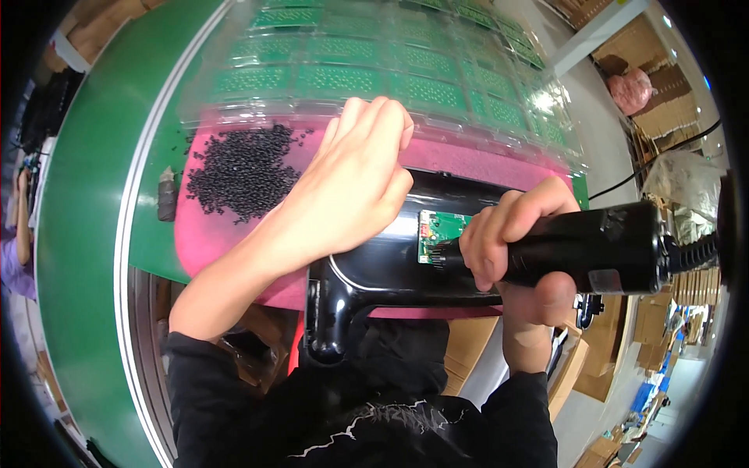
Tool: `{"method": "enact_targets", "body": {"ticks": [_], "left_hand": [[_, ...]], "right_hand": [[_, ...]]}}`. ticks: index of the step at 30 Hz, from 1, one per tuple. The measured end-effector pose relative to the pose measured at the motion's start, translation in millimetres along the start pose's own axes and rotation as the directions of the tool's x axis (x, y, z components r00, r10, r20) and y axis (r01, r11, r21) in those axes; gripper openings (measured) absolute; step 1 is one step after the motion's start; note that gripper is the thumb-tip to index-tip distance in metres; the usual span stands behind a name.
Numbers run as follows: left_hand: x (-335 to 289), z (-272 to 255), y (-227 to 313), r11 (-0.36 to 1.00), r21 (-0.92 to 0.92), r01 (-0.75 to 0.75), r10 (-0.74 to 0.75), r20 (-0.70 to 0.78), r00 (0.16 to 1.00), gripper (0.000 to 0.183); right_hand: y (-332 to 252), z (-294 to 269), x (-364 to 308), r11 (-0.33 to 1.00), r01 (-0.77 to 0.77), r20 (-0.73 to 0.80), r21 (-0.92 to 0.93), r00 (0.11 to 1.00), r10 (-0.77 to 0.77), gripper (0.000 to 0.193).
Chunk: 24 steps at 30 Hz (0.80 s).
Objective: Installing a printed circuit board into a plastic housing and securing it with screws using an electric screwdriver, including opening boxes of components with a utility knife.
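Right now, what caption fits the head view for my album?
A right hand grips a black cylindrical tool by a green circuit board on a glossy black casing.

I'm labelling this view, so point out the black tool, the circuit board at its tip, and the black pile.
Black tool [589, 246], head view: cylindrical body.
Circuit board [447, 228], head view: exposed green face.
Black pile [243, 171], head view: its middle.

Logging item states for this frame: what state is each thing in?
Left hand: fingers curled, grasp unclear
Right hand: closed around black tool
Black tool: held sideways
Circuit board: component side showing, partly covered
Black housing: lying on pink mat
Small black pieces: loose, heaped
Clear tray: holding green boards
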<state>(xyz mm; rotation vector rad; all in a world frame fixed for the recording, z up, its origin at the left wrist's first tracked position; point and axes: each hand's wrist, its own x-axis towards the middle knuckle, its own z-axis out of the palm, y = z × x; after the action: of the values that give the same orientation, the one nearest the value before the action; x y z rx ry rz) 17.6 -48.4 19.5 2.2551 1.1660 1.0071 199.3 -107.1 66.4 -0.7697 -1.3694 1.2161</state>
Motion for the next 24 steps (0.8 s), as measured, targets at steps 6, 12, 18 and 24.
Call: {"method": "enact_targets", "body": {"ticks": [6,12,18,24], "left_hand": [[0,5,-17,0.997,-0.039,0.070,-0.065,0.124,0.990,0.023],[0,4,-13,0.995,0.093,-0.037,0.006,0.307,0.952,0.025],[-6,10,-3,0.985,0.135,-0.108,0.041,0.428,0.903,0.022],[1,8,7,0.983,0.151,-0.102,0.026,0.440,0.898,0.019]], "right_hand": [[19,-5,1,0.990,0.036,0.063,0.138,0.997,-0.045,0.052],[3,-22,3,0.952,-0.011,-0.068,0.306,0.997,0.034,0.041],[-7,-89,-4,0.825,0.120,-0.542,0.552,0.804,0.245,0.029],[-49,-98,-82,0.921,0.224,-0.612,0.318,0.791,0.019,0.040]]}}
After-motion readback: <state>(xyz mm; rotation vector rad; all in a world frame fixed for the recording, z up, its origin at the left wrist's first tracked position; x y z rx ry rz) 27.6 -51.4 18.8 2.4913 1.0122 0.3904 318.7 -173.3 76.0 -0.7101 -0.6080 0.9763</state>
